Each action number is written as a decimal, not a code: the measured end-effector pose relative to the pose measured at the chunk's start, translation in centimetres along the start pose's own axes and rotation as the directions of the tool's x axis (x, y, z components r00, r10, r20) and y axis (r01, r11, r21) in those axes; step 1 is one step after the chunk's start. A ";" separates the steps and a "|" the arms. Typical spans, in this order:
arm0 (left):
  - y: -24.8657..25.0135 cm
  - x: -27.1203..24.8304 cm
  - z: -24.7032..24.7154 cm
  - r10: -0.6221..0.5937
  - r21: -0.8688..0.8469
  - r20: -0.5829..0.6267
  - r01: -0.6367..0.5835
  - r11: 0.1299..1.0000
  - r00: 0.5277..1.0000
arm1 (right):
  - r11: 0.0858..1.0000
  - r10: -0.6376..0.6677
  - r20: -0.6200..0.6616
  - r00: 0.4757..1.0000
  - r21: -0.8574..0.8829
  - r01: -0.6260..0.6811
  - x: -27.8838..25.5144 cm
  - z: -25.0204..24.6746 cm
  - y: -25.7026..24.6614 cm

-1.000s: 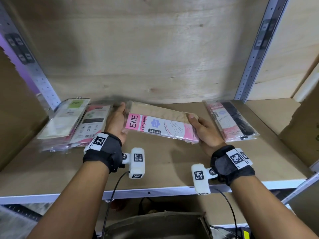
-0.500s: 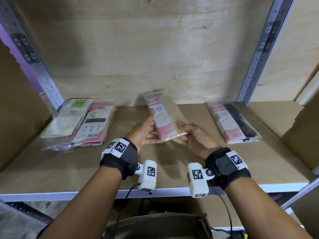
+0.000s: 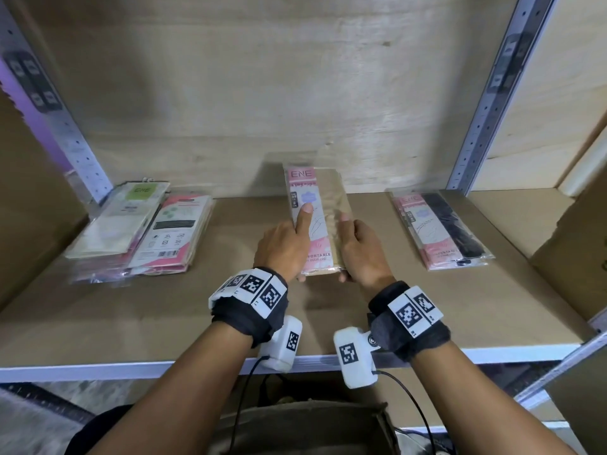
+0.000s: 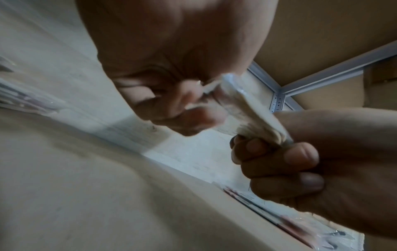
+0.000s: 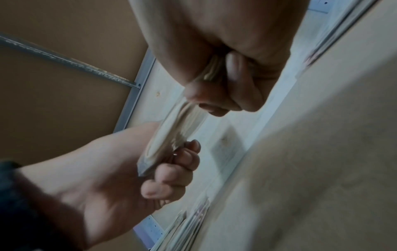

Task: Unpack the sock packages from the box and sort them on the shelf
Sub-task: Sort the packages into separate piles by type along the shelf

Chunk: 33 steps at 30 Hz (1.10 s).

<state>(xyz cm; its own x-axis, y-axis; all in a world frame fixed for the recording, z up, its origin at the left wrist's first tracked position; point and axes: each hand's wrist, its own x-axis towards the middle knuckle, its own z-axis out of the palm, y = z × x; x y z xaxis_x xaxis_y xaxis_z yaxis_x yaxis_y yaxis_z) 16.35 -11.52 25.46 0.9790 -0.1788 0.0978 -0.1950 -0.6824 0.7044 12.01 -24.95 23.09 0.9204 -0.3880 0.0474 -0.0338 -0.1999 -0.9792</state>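
Gripping the near short end of a pink-and-beige sock package (image 3: 317, 221), both hands hold it above the middle of the shelf (image 3: 98, 323): the left hand (image 3: 285, 247) at its left edge with forefinger laid along the label, the right hand (image 3: 363, 247) at its right edge. Its long axis runs straight from the front edge toward the back wall. Farther back lie a stack (image 3: 138, 231) at the left rear corner and a black-sock pack (image 3: 440, 228) toward the right rear.

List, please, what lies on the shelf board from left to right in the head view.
Stack of sock packages → left hand → beige sock package, held by both hands → right hand → black sock package.
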 end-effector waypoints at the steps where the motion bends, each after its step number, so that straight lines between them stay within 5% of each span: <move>1: 0.1 0.0 0.0 0.013 0.010 -0.014 -0.013 1.000 1.000 | 1.000 -0.017 -0.012 1.000 -0.016 0.016 0.0 0.0 -0.1; 7: 0.5 0.3 -0.1 0.052 0.007 -0.110 -0.052 0.999 0.993 | 0.982 -0.121 -0.067 0.990 -0.157 0.110 0.2 -0.1 -0.5; 18: 0.9 0.8 -0.1 -0.059 -0.360 -0.042 0.040 0.932 0.997 | 0.990 0.003 -0.024 1.000 0.140 0.001 0.9 0.1 -0.2; 22: 0.5 0.6 -0.2 -0.050 -0.272 -0.006 0.046 0.961 0.999 | 0.999 -0.039 -0.017 0.999 0.016 0.039 1.1 -0.5 0.2; 26: -0.3 0.8 -0.6 -0.050 -0.125 0.025 0.053 0.991 0.998 | 0.996 0.064 0.162 0.985 -0.068 -0.054 0.9 -1.8 0.3; 29: -1.0 0.9 -0.6 -0.065 -0.090 0.149 0.079 0.993 0.987 | 0.987 0.104 0.199 0.975 -0.142 -0.076 0.8 -2.4 0.4; 33: -1.6 1.0 -0.5 -0.198 -0.203 0.318 0.270 0.941 0.927 | 0.942 0.197 0.144 0.970 -0.302 -0.147 0.9 -3.0 1.2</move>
<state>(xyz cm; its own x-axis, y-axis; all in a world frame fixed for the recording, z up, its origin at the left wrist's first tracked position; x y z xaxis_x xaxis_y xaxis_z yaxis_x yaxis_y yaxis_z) 17.65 -10.32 24.77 0.9274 -0.2566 -0.2723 0.0932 -0.5464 0.8323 11.67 -28.20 22.57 0.9421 -0.2858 -0.1756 -0.2844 -0.4028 -0.8700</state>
